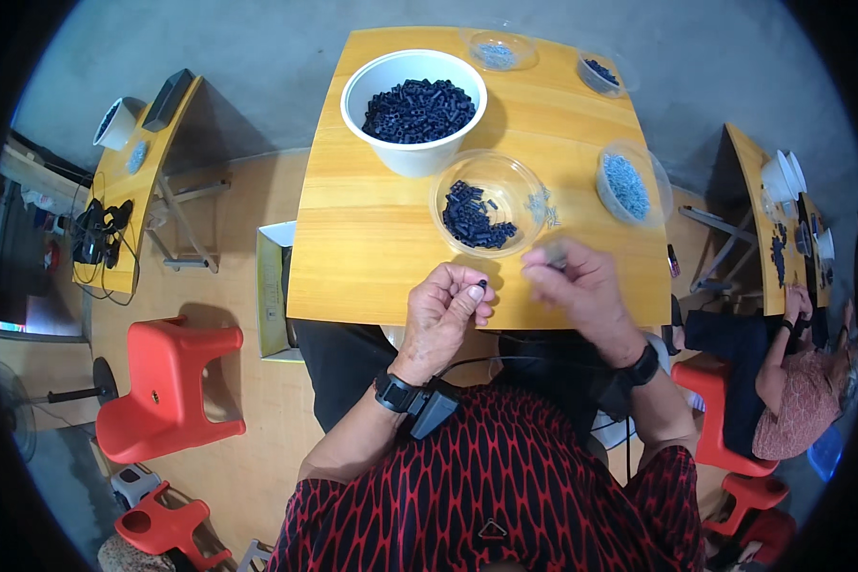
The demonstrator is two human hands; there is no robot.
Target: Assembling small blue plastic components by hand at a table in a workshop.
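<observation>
My left hand (446, 310) is closed, with a small black plastic piece (482, 284) pinched between thumb and forefinger at the table's near edge. To its right is my right hand (582, 291), raised over the edge; its fingertips are smeared by motion, so what they hold, if anything, is unclear. Just beyond both hands stands a clear plastic bowl (520, 243) with a heap of black plastic pieces (475, 217) on its left side. Small silvery screw-like parts (549, 208) lie scattered by the bowl's right rim.
A large white tub (353, 105) of black pieces stands at the back left of the wooden table (353, 257). Clear tubs with bluish-silver parts (625, 186) and black pieces (601, 74) are at the right. A red chair (167, 386) stands left; a person (801, 405) works at another table.
</observation>
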